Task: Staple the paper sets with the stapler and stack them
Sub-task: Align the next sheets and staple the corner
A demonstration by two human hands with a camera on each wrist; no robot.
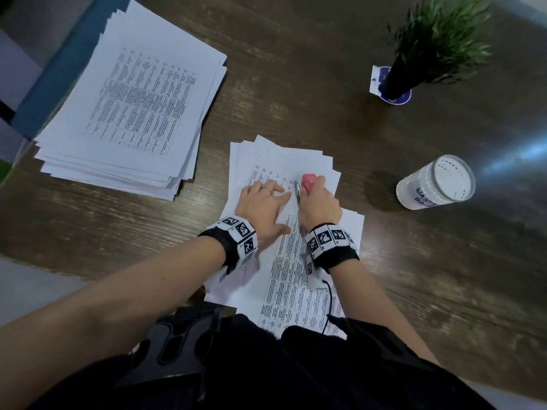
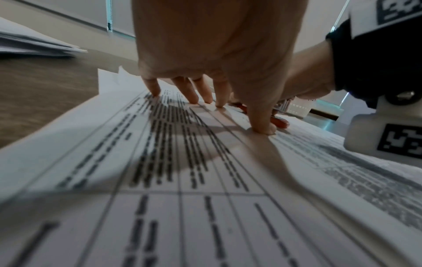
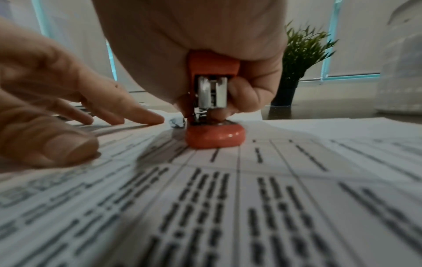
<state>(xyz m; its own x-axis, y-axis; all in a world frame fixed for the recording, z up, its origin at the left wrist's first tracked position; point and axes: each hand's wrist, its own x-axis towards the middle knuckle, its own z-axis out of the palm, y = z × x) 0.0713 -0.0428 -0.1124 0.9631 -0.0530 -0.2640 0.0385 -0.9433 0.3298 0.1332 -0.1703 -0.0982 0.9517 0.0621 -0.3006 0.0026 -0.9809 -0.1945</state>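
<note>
Stapler (image 3: pixel 213 101) stands on the loose paper set (image 1: pixel 284 232) on the tabletop, right hand (image 1: pixel 321 202) gripping it; left hand (image 1: pixel 262 204), fingers spread flat, pins sheets just beside, left of it.

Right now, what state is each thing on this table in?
Stapler: upright on the near papers, gripped by the right hand.
Left hand: fingers spread, pressing the near papers flat.
Near papers: loose, fanned out.
Far pile: stacked, edges uneven.
Plant: standing upright.
White canister: standing apart from the papers.
</note>
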